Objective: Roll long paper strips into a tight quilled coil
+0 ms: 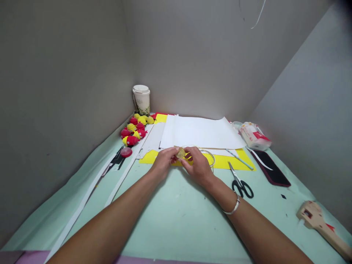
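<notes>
Above the middle of the table, the fingers of my left hand [165,160] are closed on a small round gold coil [180,153] with a ridged-looking face. My right hand [199,165] has its thumb and curled fingers at the coil's right edge, so both hands hold it between them. A thin pale strip [213,160] loops out behind my right hand; where it joins the coil is hidden. Beneath and behind my hands lie yellow paper [224,161] and a large white sheet [200,132]. Black-handled scissors [239,183] rest to the right of my right hand.
Red and yellow ridged ornaments [132,127] cluster at left, near a lidded cup [142,99] and a round red container [126,152]. Long white strips [121,183] run along the left. At right are a tissue pack [254,135], a phone [271,168] and a glue gun [316,216].
</notes>
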A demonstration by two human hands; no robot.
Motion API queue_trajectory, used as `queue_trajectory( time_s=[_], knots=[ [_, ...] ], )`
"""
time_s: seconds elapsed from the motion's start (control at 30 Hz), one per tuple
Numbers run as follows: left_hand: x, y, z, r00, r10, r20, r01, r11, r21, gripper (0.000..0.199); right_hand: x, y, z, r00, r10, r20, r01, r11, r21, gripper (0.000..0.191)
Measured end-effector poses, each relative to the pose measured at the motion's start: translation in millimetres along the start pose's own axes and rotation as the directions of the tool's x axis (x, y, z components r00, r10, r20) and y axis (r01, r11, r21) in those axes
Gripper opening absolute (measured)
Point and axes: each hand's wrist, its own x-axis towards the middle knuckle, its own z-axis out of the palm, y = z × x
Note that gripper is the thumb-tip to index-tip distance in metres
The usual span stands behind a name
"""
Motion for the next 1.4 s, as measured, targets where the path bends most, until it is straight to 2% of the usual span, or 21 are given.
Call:
queue_trajectory(
  time_s=[0.27, 0.7, 1.03, 1.4],
  knots=[
    [-1, 1, -0.4, 0.999, 0.015, 0.049, -0.017, 1.000, 0.025, 0.025, -1, -1, -3, 0.999, -0.035, 0.013, 0.035, 0.999, -0.006, 0.026],
    [-2, 4, -1.2, 0.997, 0.028, 0.069, -0.032, 0.998, 0.058, 0.026, 0, -5, -8, 0.996, -0.078, 0.044, 0.080, 0.996, -0.043, 0.031],
    [0, 2, 0.4, 0.996, -0.008, 0.084, 0.011, 0.999, -0.035, 0.026, 0, -5, -4, 0.997, -0.072, 0.028, 0.073, 0.996, -0.042, 0.032],
    [1, -1, 4.4, 0.996, -0.081, 0.030, 0.085, 0.977, -0.197, 0.023, 3, -8, 3, 0.999, -0.052, -0.010, 0.051, 0.998, -0.041, 0.028]
  ],
)
